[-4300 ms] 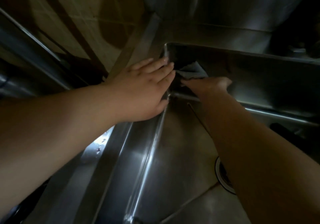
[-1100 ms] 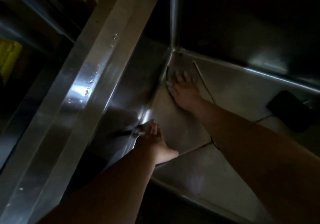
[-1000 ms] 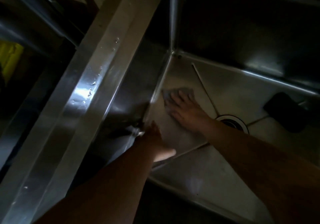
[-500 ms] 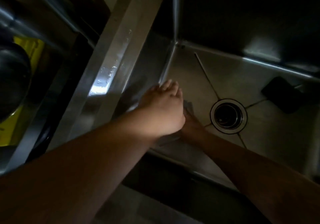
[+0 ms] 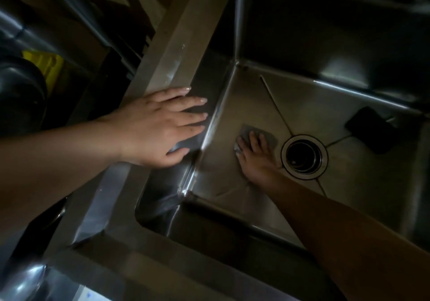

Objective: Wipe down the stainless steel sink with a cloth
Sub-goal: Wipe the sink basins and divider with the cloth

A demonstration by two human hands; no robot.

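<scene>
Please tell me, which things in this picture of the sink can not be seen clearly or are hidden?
All in the head view:
- Cloth: the right hand presses on it flat and hides its middle.
- Dark object on the sink floor: too dim to identify.
- Drain: its inside is in shadow.
- Yellow item at left: partly behind a dark round shape.
- Left hand: whether it rests on the sink's rim is unclear.

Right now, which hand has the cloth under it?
The right hand, flat on the grey cloth on the sink floor beside the drain. The left hand holds nothing, near the sink's rim.
</scene>
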